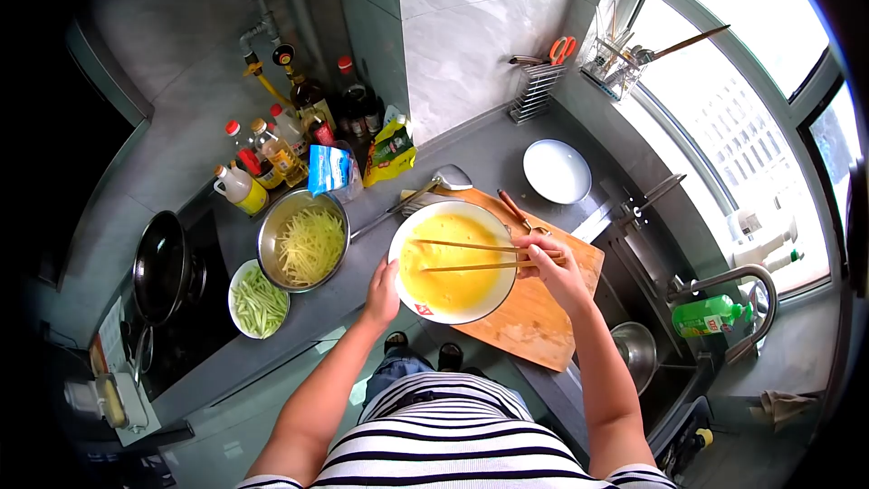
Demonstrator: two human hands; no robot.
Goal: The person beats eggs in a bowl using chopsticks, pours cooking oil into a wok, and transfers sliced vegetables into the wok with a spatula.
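Observation:
My left hand (384, 294) grips the left rim of a white bowl (496, 301), which is raised in front of me above the counter. Yellow beaten egg (453, 283) fills much of the bowl. In my right hand (552, 270) is a pair of wooden chopsticks (480, 265), fingers closed round their upper ends. Their tips reach into the egg. Beneath the bowl lies a wooden cutting board (534, 331), partly hidden by it. A brown-handled utensil (514, 208) rests on the board behind my right hand.
Left of the bowl stand a steel bowl of pale shreds (310, 243) and a bowl of green strips (260, 301). A spatula (450, 179) lies behind. A wok (161, 267) sits far left, bottles (281, 152) at the back, a white plate (557, 171) and sink (674, 344) right.

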